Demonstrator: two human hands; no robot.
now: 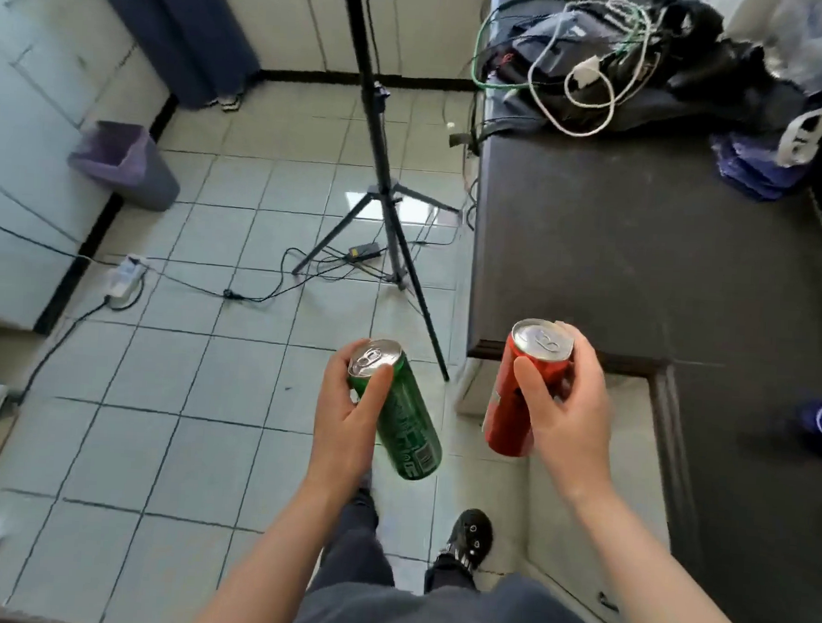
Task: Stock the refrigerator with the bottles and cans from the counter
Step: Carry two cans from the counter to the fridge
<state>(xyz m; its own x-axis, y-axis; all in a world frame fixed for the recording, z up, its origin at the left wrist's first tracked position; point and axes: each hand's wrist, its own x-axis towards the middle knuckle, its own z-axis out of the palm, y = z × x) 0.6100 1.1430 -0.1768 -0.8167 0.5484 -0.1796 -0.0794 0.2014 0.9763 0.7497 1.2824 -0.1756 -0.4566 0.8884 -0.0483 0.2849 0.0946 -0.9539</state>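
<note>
Tiled floor [192,394], head view, only one view. Using the tripod [382,198] as reference for everything.

- Dark counter [645,229] sits right of the tripod. Tangle of cables and bags [607,68] at its far end, also right of the tripod.
- Purple bin [129,164] well left of the tripod, against white cabinets.
- Power strip [125,277] left of the tripod. Its floor cable [237,295] runs across the tiles to the tripod's feet.
- No fridge I can identify in frame.

Hands, both nearer the camera than the tripod:
- Left hand [349,418] grips the green can [407,422] near its top, thumb across the front. Can is tilted, base swung down and to the right, just off the tripod's near leg.
- Right hand [561,417] wraps the upper half of the red can [514,404], roughly upright, right of that same leg and at the counter's near corner.
- Both cans are off the counter and in the air. Judging by that, this is the carry leg, nothing stocked yet from this pair.

Risks:
- Near tripod leg ends close ahead of the shoe [470,536]. A step forward could clip it and topple the tripod.
- Loose floor cable is a snag if the route goes left.
- Green can is held high and tilted, so the weight hangs below the grip. It could slip if jolted.

Counts: 2 cans (1 green, 1 red), 0 bottles visible, 2 hands, 1 tripod, 1 bin, 1 power strip, 1 shoe.
</note>
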